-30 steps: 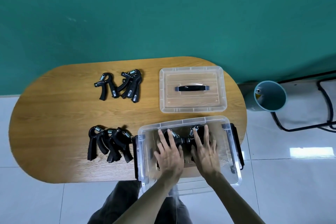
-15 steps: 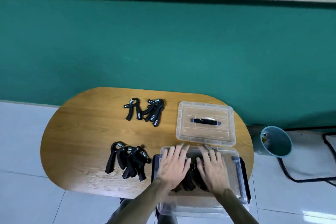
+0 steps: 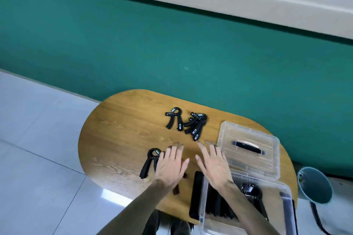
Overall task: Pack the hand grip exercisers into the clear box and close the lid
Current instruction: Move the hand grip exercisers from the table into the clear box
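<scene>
Some exercisers already lie in your clear box (image 3: 246, 202); two piles (image 3: 187, 125) remain on the table (image 3: 114, 139), lid (image 3: 248, 147) off. Your left hand (image 3: 171, 165) and right hand (image 3: 214, 166) hover flat-fingered, holding nothing.

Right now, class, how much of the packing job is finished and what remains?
Done: some grips lie in the clear box. In hand: nothing; the left hand spreads open over the near pile, the right hand is open beside it. Left: that pile, the far grips, then the lid, lying on the table.
</scene>
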`<state>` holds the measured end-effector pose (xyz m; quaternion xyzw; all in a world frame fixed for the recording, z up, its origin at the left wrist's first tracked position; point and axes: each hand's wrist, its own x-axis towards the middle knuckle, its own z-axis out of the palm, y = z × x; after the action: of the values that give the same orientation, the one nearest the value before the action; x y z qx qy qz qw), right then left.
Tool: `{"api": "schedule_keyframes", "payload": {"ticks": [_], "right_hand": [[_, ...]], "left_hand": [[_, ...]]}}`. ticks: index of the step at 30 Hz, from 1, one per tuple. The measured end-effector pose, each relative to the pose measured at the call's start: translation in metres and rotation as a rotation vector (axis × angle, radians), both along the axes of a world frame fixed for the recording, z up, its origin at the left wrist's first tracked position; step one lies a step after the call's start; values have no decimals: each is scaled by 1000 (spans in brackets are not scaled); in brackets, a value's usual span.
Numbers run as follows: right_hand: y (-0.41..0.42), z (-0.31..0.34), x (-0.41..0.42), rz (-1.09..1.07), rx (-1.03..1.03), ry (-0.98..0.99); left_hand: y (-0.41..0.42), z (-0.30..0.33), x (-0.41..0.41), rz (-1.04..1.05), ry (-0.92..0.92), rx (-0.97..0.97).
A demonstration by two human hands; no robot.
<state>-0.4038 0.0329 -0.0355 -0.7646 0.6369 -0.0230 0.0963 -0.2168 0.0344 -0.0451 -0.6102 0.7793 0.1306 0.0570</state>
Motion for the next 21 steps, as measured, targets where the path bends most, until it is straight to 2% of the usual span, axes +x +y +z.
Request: {"api": "schedule_keyframes", "payload": {"ticks": [10, 16, 21], "right_hand": [[-23, -29, 97, 47, 133, 90], [-49, -72, 116, 62, 162, 88], [-79, -123, 113, 62, 150, 70]], "left_hand": [[4, -44, 102, 84, -34, 119], [-8, -89, 115, 111, -118, 266], [-12, -140, 110, 143, -88, 354]]}}
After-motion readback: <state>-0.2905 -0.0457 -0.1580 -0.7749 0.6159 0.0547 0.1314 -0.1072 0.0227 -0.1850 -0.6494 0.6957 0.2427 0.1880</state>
